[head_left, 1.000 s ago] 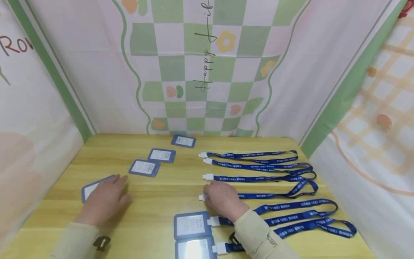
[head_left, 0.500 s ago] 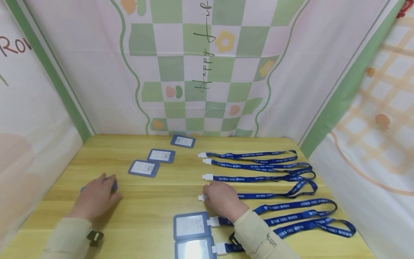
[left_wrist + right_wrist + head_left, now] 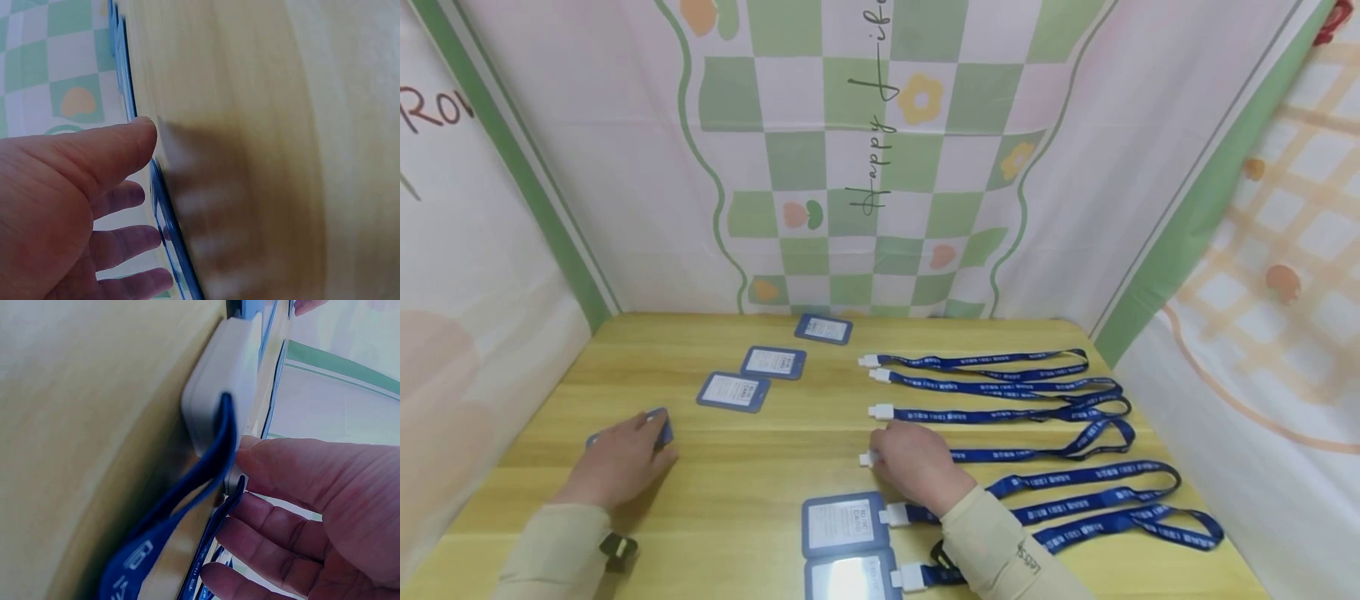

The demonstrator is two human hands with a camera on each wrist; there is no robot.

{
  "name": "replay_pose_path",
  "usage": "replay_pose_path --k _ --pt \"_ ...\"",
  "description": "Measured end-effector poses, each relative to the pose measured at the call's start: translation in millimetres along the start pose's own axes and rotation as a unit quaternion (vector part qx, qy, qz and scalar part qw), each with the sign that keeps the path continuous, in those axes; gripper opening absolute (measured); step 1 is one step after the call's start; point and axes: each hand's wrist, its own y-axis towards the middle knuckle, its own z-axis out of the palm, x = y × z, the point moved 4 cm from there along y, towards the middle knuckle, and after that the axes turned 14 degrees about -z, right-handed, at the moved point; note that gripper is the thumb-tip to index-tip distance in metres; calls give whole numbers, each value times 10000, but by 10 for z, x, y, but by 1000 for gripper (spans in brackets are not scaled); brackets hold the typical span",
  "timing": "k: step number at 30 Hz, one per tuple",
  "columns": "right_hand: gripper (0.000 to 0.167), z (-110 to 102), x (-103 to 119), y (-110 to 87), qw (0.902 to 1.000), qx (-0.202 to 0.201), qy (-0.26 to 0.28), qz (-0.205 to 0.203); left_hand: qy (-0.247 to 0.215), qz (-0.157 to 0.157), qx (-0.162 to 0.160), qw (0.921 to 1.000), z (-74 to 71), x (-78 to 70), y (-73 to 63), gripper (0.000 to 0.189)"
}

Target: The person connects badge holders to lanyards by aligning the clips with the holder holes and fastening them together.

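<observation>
In the head view my left hand [image 3: 617, 462] lies over a blue-framed ID badge holder [image 3: 665, 427] on the left, covering most of it. In the left wrist view the fingers extend to that holder's edge, the thumb held apart from them. My right hand [image 3: 921, 467] pinches the white clip [image 3: 867, 458] of a dark blue lanyard [image 3: 1000, 455] between thumb and fingers. The lanyard's strap runs off to the right along the table. From the right wrist, the pinched clip [image 3: 235, 479] shows partly behind the thumb.
Several ID badge holders [image 3: 733, 392] lie loose at the back left. More lanyards [image 3: 985, 385] stretch in rows on the right. At the front, two badge holders [image 3: 844, 525] are joined to lanyards [image 3: 1090, 504]. Printed curtains [image 3: 647, 167] enclose the wooden table [image 3: 737, 483].
My left hand has drawn back slightly toward the lower left and come to lie over the left badge holder, which was more exposed before. The right hand has stayed on its clip.
</observation>
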Motion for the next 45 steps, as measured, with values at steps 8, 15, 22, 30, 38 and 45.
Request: replay_pose_path --k 8,15,22,30,38,45 --pt "9 13 -1 -1 10000 -25 -29 -14 94 27 44 9999 21 1 -4 69" --pt "9 11 7 -4 10000 -15 -23 8 198 48 -4 9998 28 -18 0 65" --pt "9 2 9 -4 10000 -51 -26 -11 217 92 -46 9997 37 -44 -5 57" --pt "10 0 11 -10 10000 -20 16 20 265 77 23 9996 29 -88 -31 54" --pt "10 -2 7 -6 10000 -3 6 20 271 213 -93 9994 34 -135 -62 51" --pt "10 -2 9 -6 10000 -4 28 44 174 273 -156 9994 46 -181 -81 47"
